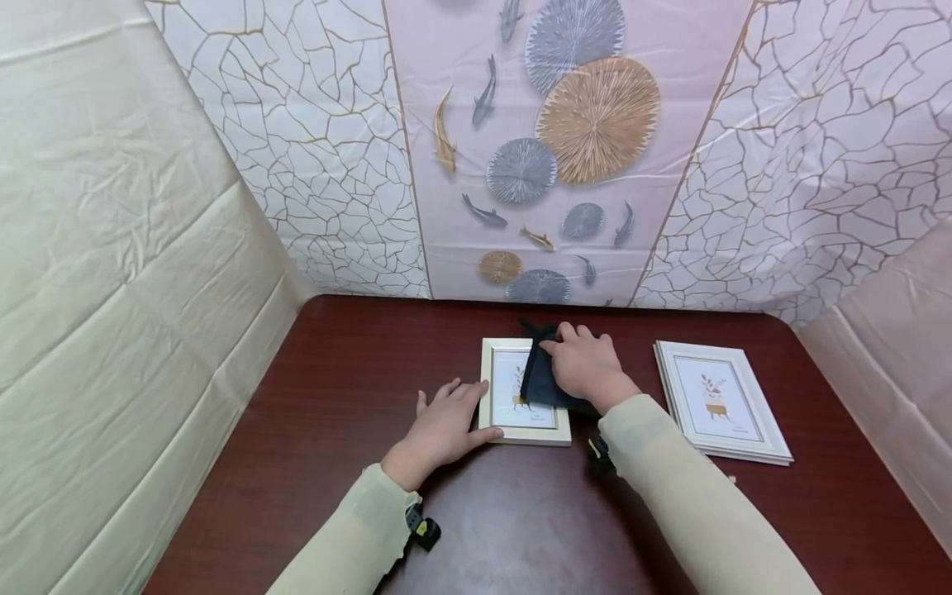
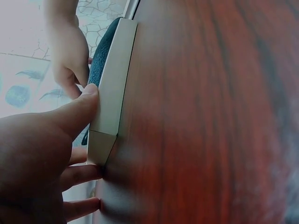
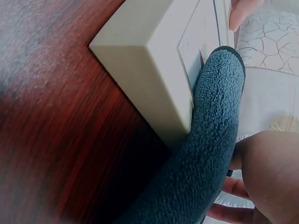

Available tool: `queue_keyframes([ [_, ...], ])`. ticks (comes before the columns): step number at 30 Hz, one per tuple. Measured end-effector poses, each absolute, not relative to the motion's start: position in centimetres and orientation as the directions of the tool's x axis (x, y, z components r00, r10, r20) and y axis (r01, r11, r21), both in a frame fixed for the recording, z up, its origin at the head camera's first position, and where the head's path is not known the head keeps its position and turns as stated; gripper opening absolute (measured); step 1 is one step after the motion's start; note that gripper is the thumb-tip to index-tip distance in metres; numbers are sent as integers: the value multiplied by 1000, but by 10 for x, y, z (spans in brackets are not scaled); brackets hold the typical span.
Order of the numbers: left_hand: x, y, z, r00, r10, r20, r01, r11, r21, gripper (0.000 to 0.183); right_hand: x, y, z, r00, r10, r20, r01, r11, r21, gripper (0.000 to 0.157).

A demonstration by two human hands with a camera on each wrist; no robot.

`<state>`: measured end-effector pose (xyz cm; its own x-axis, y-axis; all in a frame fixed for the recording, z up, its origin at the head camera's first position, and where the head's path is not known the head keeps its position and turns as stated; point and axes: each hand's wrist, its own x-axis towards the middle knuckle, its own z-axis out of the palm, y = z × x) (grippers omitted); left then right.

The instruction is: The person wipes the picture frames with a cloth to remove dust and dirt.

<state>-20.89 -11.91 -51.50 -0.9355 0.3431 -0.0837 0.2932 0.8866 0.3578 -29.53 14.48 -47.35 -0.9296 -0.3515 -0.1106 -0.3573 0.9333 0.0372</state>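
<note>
A cream picture frame [image 1: 487, 413] with a plant print lies face up on the table. My left hand [image 1: 444, 426] rests at its near left corner, fingers spread, the thumb on the near edge and fingers along the left side. In the left wrist view, the left thumb [image 2: 91, 93] touches the frame's rim. A dark blue-green fuzzy cloth [image 1: 539, 384] with a black border covers the frame's right part and overhangs its edge. My right hand [image 1: 583, 364] grips the cloth from above with bent fingers. In the right wrist view, the folded cloth [image 3: 201, 144] partly hides those fingers.
Right of the cloth is a stack of white picture frames [image 1: 769, 413], the top one bearing a similar plant print. The dark red-brown wooden table [image 1: 357, 364] ends at a patterned curtain [image 1: 461, 273] behind. Pale cloth walls stand at both sides.
</note>
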Motion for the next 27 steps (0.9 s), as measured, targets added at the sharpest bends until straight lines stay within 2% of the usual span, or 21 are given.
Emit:
queue_keyframes([
  [15, -210, -119, -519, -935, 342, -91, 293, 893, 341, 87, -288, 152, -474, -933, -347, -96, -347, 938, -25, 47],
  [27, -211, -117, -516, -940, 327, -92, 283, 904, 322, 87, -277, 155, -481, -935, -354, -12, -353, 935, -33, 45],
])
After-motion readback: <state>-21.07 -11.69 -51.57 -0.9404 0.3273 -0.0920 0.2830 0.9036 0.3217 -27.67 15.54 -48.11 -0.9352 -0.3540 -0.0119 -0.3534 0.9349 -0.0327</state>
